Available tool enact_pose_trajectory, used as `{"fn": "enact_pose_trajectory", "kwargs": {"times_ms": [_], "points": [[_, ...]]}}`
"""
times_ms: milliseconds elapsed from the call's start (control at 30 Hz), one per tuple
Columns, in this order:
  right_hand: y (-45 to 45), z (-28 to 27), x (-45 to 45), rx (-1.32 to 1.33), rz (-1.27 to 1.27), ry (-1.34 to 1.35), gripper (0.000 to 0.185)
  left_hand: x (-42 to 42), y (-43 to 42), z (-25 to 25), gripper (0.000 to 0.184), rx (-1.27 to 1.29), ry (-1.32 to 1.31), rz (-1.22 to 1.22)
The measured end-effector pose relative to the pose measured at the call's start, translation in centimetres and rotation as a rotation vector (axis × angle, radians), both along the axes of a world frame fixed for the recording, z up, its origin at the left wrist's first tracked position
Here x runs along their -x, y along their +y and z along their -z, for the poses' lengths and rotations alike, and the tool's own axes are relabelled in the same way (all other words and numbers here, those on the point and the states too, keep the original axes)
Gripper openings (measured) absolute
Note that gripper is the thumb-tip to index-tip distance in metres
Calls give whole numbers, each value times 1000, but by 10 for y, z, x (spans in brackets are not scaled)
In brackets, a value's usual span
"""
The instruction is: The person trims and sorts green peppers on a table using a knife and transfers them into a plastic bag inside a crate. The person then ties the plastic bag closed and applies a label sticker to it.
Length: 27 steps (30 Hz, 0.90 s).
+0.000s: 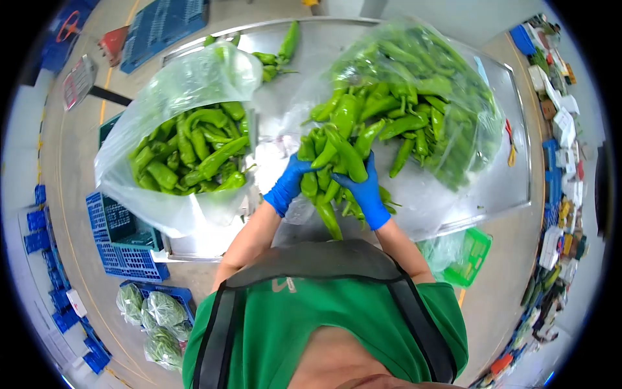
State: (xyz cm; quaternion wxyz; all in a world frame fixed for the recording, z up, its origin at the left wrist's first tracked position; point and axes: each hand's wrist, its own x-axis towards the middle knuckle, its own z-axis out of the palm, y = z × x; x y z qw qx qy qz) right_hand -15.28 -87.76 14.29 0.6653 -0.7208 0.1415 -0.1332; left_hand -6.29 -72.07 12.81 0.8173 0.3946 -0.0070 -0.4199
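My left hand (288, 185), in a blue glove, is closed around the left side of a bunch of long green peppers (346, 152). My right hand (366, 194), gloved the same way, grips that bunch from the right. More loose peppers (328, 217) lie just below and between the hands. To the left, an open clear plastic bag (175, 84) holds many green peppers (194, 146). On the right, a larger clear bag (476, 129) lies on its side, with peppers (408, 120) spilling from its mouth toward my hands. Some fingers are hidden behind the peppers.
The metal table (427, 211) has a raised rim. A few peppers (288, 45) lie at its far side. Red-handled scissors (510, 139) rest near the right edge. A green crate (476, 256), blue crates (120, 249) and bagged vegetables (165, 308) stand on the floor.
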Motion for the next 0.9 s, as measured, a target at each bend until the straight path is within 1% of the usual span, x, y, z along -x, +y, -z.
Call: {"fn": "enact_pose_trajectory", "kwargs": {"times_ms": [67,133,167,233,267,333,400,467,533,600,633,667,733,767,800,833,867,900], "points": [[12,-3,1,89,-66,-29,89,8,19,-10,57,-37,-118,-65],[33,-31,-16,-10,-217,-78,90,16,40,-18,55,-77,-142,-280],[44,-44,-29,-64,-303,-81,91,20,57,-28,53,-126,-208,-363],[67,-53,-59,-116,-483,-101,89,27,90,-51,47,-71,-152,-525],[80,-59,-76,-119,-643,-36,88,32,102,-60,45,-20,-129,-612],[119,-85,-119,-110,-937,99,86,38,131,-60,43,115,57,-796],[172,-25,-186,197,-1136,77,81,29,161,-72,42,202,141,-934],[229,-60,-231,387,-1203,61,84,-1,207,-60,40,402,192,-940],[266,-102,-262,256,-1359,32,91,-31,239,-91,39,361,167,-905],[290,-96,-306,791,-1181,-296,93,-70,286,-55,41,67,-38,-1064],[289,-109,-316,973,-1066,-292,93,-69,296,-65,45,-205,-108,-1160],[279,-120,-324,1151,-944,-281,94,-66,307,-72,46,-231,-216,-1095],[257,-100,-375,1168,-853,-345,89,-55,320,-81,46,-465,-384,-994],[243,-102,-387,1168,-916,-300,86,-46,323,-80,44,-618,-502,-977],[232,-105,-397,1164,-979,-253,83,-37,322,-83,45,-669,-741,-938],[228,-101,-414,1101,-1030,-68,76,-28,325,-76,47,-809,-744,-896],[218,-142,-380,1035,-981,-198,65,-21,327,-70,48,-948,-750,-847],[216,-156,-374,1013,-910,-218,63,-13,321,-80,52,-944,-702,-845]]}}
